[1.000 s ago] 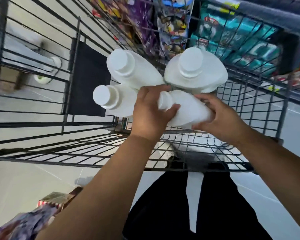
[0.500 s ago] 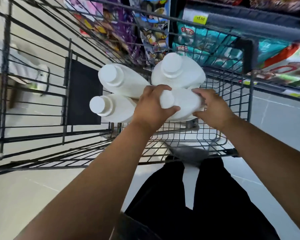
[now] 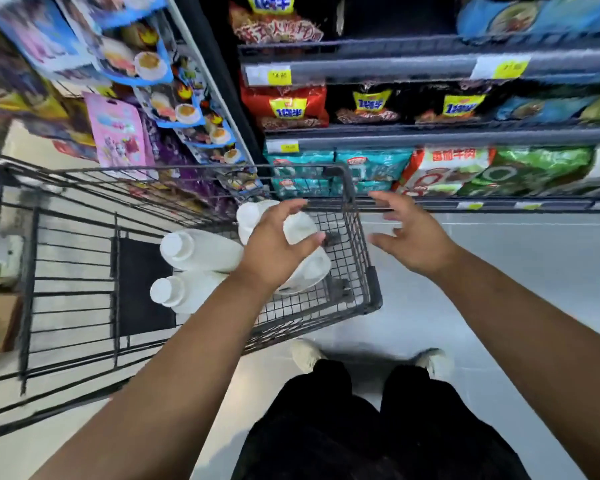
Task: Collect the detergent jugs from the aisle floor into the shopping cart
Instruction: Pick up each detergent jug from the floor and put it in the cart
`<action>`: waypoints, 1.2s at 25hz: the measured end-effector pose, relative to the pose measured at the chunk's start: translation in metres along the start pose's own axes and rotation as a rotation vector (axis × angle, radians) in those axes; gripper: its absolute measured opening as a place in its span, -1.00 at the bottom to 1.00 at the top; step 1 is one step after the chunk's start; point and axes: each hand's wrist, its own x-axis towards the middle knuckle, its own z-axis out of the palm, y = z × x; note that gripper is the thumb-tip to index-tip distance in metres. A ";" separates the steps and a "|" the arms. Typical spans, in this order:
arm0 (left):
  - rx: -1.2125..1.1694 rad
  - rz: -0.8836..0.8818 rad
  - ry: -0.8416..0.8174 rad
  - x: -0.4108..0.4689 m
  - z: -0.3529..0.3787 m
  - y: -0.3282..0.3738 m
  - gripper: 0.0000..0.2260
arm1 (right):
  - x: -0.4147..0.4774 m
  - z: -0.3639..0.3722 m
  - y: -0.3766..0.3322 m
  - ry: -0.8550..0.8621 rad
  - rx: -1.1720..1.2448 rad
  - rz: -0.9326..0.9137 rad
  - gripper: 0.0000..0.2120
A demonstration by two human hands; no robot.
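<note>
Smooth white round-capped plastic jugs (image 3: 201,251) lie sideways in the black wire-mesh cart (image 3: 374,289). Left hand (image 3: 274,247) hovers over them, fingers spread, gripping nothing; right hand (image 3: 413,237) likewise spread, outside the cart wall.

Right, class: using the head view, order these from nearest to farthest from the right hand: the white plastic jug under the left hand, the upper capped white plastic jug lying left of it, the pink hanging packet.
From the right hand:
1. White plastic jug under the left hand, at the cart's right end.
2. Upper capped white plastic jug, mid-cart, further left.
3. Pink hanging packet, far left, beyond the cart.
</note>
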 end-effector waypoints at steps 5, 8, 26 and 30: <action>0.027 0.189 -0.113 -0.012 0.055 0.103 -0.50 | -0.075 -0.122 0.012 0.222 0.131 0.009 -0.39; 0.046 0.313 -0.155 -0.017 0.117 0.195 -0.50 | -0.132 -0.213 0.041 0.378 0.176 0.023 -0.40; 0.106 1.070 -0.969 -0.098 0.574 0.614 -0.40 | -0.467 -0.553 0.241 1.355 0.267 0.329 -0.35; 0.042 1.108 -1.116 -0.102 0.670 0.674 -0.41 | -0.497 -0.608 0.284 1.484 0.263 0.414 -0.36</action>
